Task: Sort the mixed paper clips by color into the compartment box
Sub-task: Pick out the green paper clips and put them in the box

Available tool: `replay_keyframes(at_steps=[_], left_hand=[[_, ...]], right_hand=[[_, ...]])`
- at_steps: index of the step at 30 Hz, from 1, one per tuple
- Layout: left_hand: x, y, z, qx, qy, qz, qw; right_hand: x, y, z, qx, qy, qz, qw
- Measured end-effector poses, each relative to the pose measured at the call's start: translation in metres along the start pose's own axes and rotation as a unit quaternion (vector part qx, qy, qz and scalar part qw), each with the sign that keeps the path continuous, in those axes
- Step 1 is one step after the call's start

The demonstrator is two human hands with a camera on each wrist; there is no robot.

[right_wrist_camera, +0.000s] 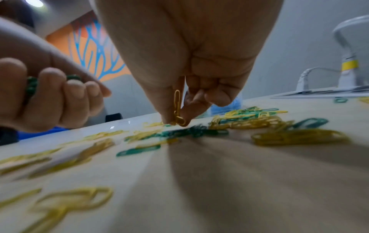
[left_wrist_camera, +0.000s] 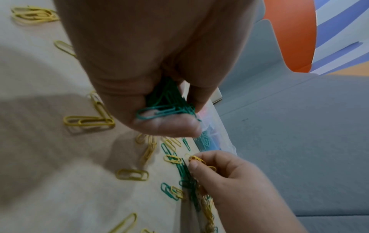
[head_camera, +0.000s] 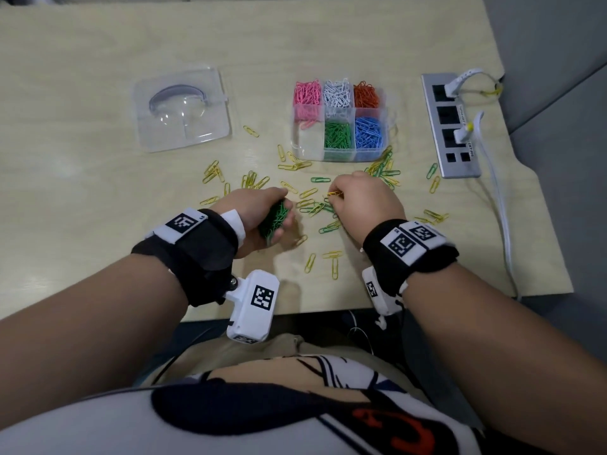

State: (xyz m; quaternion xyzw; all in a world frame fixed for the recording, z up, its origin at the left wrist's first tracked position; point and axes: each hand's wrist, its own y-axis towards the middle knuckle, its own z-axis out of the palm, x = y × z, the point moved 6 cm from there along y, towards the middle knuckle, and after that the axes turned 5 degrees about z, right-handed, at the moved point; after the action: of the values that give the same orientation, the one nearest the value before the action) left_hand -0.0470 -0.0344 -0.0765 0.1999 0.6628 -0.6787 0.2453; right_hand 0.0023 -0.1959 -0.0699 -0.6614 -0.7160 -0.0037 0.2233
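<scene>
My left hand [head_camera: 262, 215] is curled round a bunch of green paper clips [head_camera: 275, 220], seen close in the left wrist view as green clips [left_wrist_camera: 169, 107]. My right hand [head_camera: 358, 200] pinches yellow paper clips [right_wrist_camera: 177, 108] just above the table, over a mixed heap of green and yellow clips [head_camera: 315, 206]. The clear compartment box [head_camera: 308, 147] stands behind both hands, holding pink, white, orange, green and blue clips in separate compartments; its front left compartment looks bare. Loose yellow clips [head_camera: 216, 174] lie scattered left of the box.
A clear plastic lid [head_camera: 182, 110] lies at the back left. A grey power strip [head_camera: 451, 124] with white plugs and a cable runs along the table's right side. The table's front edge [head_camera: 312, 311] is close to my body.
</scene>
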Motion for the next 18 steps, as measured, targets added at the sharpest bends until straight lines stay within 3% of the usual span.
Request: replay_keyframes(at_steps=[6,10,13,18], left_hand=[[-0.007,0.005,-0.005,0.011,0.006,0.003,1.0],[-0.01,0.01,-0.006,0.019,0.013,0.006,1.0],[-0.011,0.013,-0.004,0.024,0.021,0.006,0.999],[-0.01,0.018,-0.003,0.028,0.009,0.001,1.0]], right_hand=[[-0.013,0.006,-0.022,-0.03,0.026,0.04,0.998],[-0.016,0.004,-0.025,-0.006,-0.031,0.072,0.997],[-0.003,0.0,-0.027,-0.039,-0.041,0.06,0.997],[0.016,0.004,0.001,0.036,-0.096,0.019,0.995]])
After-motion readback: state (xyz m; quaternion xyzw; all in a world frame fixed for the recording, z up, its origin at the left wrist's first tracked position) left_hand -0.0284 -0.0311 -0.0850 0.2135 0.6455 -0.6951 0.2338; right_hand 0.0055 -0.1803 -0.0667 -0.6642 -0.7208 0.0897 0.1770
